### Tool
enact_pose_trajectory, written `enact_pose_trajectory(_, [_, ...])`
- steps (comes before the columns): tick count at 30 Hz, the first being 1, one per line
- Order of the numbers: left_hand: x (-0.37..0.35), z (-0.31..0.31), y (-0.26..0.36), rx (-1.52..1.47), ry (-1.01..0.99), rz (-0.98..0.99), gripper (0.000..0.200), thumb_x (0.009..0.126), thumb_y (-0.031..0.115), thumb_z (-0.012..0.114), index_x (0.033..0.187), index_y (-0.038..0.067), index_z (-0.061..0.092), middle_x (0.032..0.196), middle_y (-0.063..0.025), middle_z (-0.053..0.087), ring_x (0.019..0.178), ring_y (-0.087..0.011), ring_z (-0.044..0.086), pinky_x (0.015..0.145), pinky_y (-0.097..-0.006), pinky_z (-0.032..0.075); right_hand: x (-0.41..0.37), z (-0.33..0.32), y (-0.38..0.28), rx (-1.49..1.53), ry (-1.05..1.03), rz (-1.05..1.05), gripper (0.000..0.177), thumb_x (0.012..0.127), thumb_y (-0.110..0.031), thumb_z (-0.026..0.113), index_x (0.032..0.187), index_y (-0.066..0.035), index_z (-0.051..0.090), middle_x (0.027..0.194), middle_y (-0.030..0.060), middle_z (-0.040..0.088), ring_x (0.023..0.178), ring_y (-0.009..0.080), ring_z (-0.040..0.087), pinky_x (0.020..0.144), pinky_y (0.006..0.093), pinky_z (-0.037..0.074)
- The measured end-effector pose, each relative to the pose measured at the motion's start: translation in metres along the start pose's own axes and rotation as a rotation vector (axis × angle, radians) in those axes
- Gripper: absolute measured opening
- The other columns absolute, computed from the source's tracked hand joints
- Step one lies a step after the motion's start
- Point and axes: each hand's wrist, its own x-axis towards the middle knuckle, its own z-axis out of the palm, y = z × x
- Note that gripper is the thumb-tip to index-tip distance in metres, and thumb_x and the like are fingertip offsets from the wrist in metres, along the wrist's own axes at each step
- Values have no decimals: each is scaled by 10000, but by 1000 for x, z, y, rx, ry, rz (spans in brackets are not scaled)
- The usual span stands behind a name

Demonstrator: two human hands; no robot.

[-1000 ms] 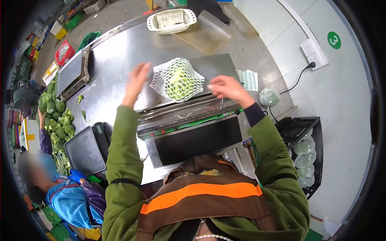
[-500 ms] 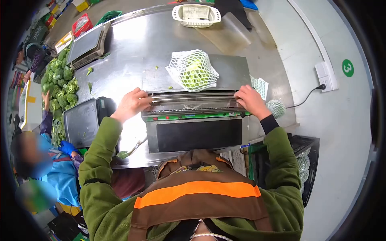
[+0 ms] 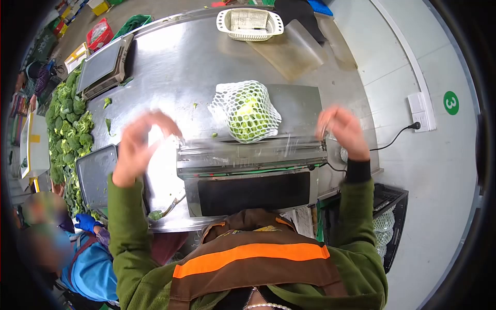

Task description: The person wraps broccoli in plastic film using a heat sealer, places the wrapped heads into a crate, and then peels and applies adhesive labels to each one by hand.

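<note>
My left hand [image 3: 138,150] is raised at the left end of a film wrapping machine [image 3: 248,168], thumb and bent fingers apart, blurred by motion. At the machine's right end, my right hand [image 3: 345,132] is also lifted, its blurred fingers loosely spread. Neither hand visibly holds anything. Pale glints of clear film show over the machine's rollers, but its edges cannot be made out. Just behind the rollers lies a green vegetable in a white foam net [image 3: 250,114], its kind partly hidden by the mesh. A dark flat pad [image 3: 253,194] forms the machine's front.
Broccoli heads [image 3: 70,119] are piled at the left beside a black tray [image 3: 98,175] and a scale [image 3: 103,67]. A white basket [image 3: 250,33] stands at the back. A co-worker's blue glove [image 3: 87,222] shows lower left. A black crate [image 3: 390,206] stands by the right wall.
Both hands have come off the machine's roller bar, lifting and moving outward. The netted vegetable now appears closer to the rollers. The whole view has shifted slightly.
</note>
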Motion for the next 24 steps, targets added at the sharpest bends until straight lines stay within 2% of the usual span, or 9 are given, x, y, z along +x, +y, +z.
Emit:
enact_pose_trajectory(2, [57,-4,-20,172,285,48,73,926,78,620,940,10,597,872,-80,677,850,-167,638,781,-317,499,60,-8,22,292,226,-230,93,970,-133,601,1001,-45,602,892,33,645,796,117,610,744,272,504])
enact_pose_trajectory(5, [123,16,-128,490,497,-50,68,941,88,588,940,25,615,873,-101,688,830,-209,664,763,-336,510,118,-19,111,-143,502,-5,100,988,-115,559,1046,-48,607,907,40,657,828,152,631,758,299,505])
enact_pose_trajectory(8, [107,39,-174,1024,201,201,337,846,41,599,1173,117,628,1206,-151,646,1057,-360,629,861,-427,528,105,3,137,-1003,329,-51,289,882,-29,598,1170,-59,605,1124,117,662,1009,284,647,877,391,511])
enact_pose_trajectory(9, [100,43,-165,1016,188,191,337,846,41,599,1173,117,628,1206,-151,646,1057,-360,629,861,-427,528,100,12,129,-999,326,-34,289,882,-29,598,1170,-59,605,1124,117,662,1009,284,647,877,391,511])
enact_pose_trajectory(11, [87,50,-150,1062,-247,475,717,698,-97,627,1375,115,524,1429,-147,506,1261,-326,544,1027,-410,484,91,29,107,-1199,123,-494,564,753,20,638,1304,-81,572,1382,150,529,1204,348,553,982,436,480])
enact_pose_trajectory(14, [83,58,-132,723,-441,300,890,635,-146,624,1458,142,445,1510,-135,424,1318,-310,502,1089,-390,451,86,36,97,-1037,-53,-301,743,684,20,683,1398,-95,508,1517,132,388,1320,342,459,1040,420,449])
enact_pose_trajectory(19, [55,65,-104,357,-352,45,749,691,-101,661,1401,76,498,1352,-183,570,1198,-359,583,972,-376,508,61,42,92,-584,23,-349,560,789,-53,726,1326,-48,564,1372,144,553,1226,326,555,1005,379,469])
enact_pose_trajectory(22, [8,75,-84,288,-366,45,495,763,35,704,1244,-18,601,1004,-216,698,925,-363,691,822,-377,532,5,56,69,-540,-117,-97,338,864,-210,730,1125,-8,658,949,109,723,893,244,714,799,348,566])
enact_pose_trajectory(24, [-30,87,-88,278,-430,-84,419,800,59,690,1200,-39,611,954,-206,704,872,-327,703,789,-368,545,-35,82,60,-262,-100,173,335,888,-248,718,1081,18,653,903,115,714,818,223,718,729,329,578])
